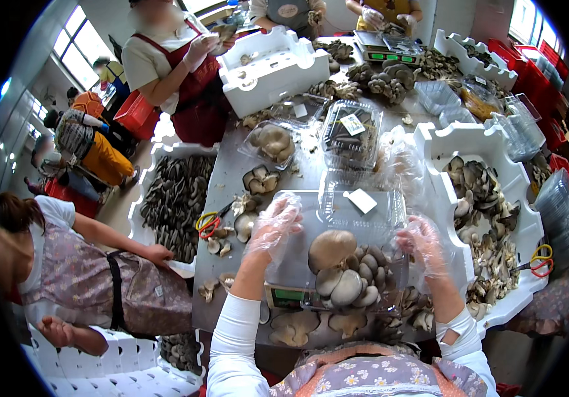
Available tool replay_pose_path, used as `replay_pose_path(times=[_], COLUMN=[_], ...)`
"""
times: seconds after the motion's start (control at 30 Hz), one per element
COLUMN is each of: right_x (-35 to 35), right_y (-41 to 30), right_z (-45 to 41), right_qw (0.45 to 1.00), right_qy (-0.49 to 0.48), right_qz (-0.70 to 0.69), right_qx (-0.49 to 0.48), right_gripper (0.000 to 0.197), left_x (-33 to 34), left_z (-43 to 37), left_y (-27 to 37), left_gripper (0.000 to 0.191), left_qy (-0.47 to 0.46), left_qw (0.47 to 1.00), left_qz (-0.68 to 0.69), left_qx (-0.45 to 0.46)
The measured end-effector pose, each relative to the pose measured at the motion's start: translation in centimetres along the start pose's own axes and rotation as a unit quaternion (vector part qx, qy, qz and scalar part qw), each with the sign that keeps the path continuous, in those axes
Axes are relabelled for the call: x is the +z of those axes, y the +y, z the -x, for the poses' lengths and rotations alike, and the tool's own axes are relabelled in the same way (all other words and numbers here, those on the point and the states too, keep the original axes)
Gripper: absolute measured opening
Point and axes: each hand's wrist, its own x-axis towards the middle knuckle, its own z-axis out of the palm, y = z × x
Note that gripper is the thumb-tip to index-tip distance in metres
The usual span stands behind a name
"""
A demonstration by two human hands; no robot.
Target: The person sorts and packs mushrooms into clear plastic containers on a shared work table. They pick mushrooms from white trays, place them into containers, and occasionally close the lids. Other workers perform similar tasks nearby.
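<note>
An open clear plastic clamshell box (397, 278) rests on a bench scale (297, 248) before me. Its lower half holds a cluster of grey oyster mushrooms (346, 280). The hinged lid (334, 203) lies folded back, away from me, with a white label (362, 200) on it. My left hand (277, 226), in a thin clear plastic glove, hovers by the scale's left side, fingers loosely bent and holding nothing. My right hand (419, 243), gloved alike, has bent fingers at the box's right edge; whether they grip it is unclear.
Red-and-yellow-handled scissors (208, 224) lie left beside loose mushrooms (245, 226). White foam crates of mushrooms stand left (138, 208) and right (436, 149). Farther back are a closed filled clamshell (351, 134) and another scale (386, 47). Co-workers stand at left (101, 278) and across the table (185, 74).
</note>
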Motion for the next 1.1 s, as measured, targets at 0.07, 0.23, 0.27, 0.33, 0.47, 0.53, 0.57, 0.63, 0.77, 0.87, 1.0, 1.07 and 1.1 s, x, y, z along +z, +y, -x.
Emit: replay_pose_path(times=[0.07, 0.23, 0.27, 0.33, 0.47, 0.53, 0.57, 0.63, 0.77, 0.87, 1.0, 1.07, 1.1], right_x=[-0.5, -3.9, -4.2, -4.5, -3.7, -3.1, -2.8, -2.5, -2.7, -3.7, -4.9, -5.0, -4.8], right_y=[-0.8, 0.7, 1.2, 2.0, 2.5, 2.8, 2.9, 2.9, 2.8, 2.7, 3.6, 4.2, 4.3], right_z=[1.4, 4.5, 5.2, 6.7, 8.6, 9.1, 9.3, 9.2, 9.8, 10.6, 11.1, 11.4, 11.6], right_qw=[0.997, 0.999, 0.999, 0.999, 0.996, 0.996, 0.995, 0.995, 0.993, 0.989, 0.989, 0.989, 0.988], right_qy=[0.037, 0.011, 0.01, -0.011, -0.028, -0.042, -0.043, -0.046, -0.028, -0.004, -0.005, -0.011, -0.014], right_qz=[0.063, 0.048, 0.051, 0.044, 0.073, 0.079, 0.084, 0.093, 0.117, 0.148, 0.147, 0.149, 0.151], right_qx=[-0.011, -0.008, 0.0, 0.018, 0.038, 0.029, 0.023, 0.009, -0.021, -0.022, -0.002, 0.005, 0.006], right_gripper=[0.044, 0.042, 0.042, 0.042, 0.043, 0.044, 0.044, 0.044, 0.043, 0.042, 0.041, 0.041, 0.041], left_x=[-0.7, -5.0, -6.0, -7.3, -7.1, -6.7, -6.5, -5.6, -2.8, -0.2, 4.4, 6.7, 7.3], left_z=[2.2, 8.0, 9.4, 12.1, 16.1, 17.2, 17.6, 18.2, 19.6, 21.6, 24.2, 24.4, 24.4], left_y=[0.2, -1.4, -2.0, -3.1, -4.4, -4.9, -5.1, -5.0, -5.1, -6.9, -12.2, -12.8, -13.4], left_gripper=[0.045, 0.04, 0.039, 0.037, 0.033, 0.034, 0.034, 0.034, 0.027, 0.019, 0.022, 0.028, 0.03], left_qy=[0.049, 0.148, 0.164, 0.194, 0.227, 0.222, 0.218, 0.224, 0.205, 0.151, -0.008, -0.088, -0.105], left_qw=[0.998, 0.988, 0.985, 0.979, 0.972, 0.973, 0.973, 0.971, 0.974, 0.983, 0.964, 0.949, 0.936], left_qz=[-0.004, -0.006, 0.003, 0.023, 0.028, 0.029, 0.029, 0.026, 0.026, -0.086, -0.259, -0.303, -0.335], left_qx=[0.029, 0.044, 0.045, 0.052, 0.044, 0.058, 0.065, 0.077, 0.095, 0.056, 0.058, -0.021, -0.005])
